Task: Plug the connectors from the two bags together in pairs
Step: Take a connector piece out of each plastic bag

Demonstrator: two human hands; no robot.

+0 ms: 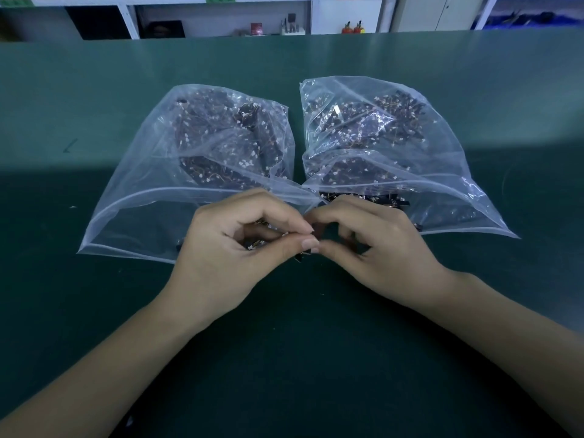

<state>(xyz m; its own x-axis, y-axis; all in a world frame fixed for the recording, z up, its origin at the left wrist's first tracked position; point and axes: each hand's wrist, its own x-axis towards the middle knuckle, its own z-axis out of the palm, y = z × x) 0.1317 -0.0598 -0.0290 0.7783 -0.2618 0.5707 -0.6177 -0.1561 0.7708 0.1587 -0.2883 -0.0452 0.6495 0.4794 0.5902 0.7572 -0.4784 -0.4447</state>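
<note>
Two clear plastic bags lie side by side on the green table, mouths toward me. The left bag [142, 184] and the right bag [420, 147] each hold several small dark connectors with thin wires and white plugs. In front of the bag mouths my left hand [227, 251] and my right hand [373, 245] meet fingertip to fingertip. Each pinches a small dark connector [311, 248] between thumb and forefinger; the parts are mostly hidden by the fingers. More small connectors sit in my left palm [256, 243].
The green table mat [300, 358] stretches wide in front of me and past the bags. Beyond its far edge stand white shelves [221, 17] with small items, and two orange bottles [352, 28].
</note>
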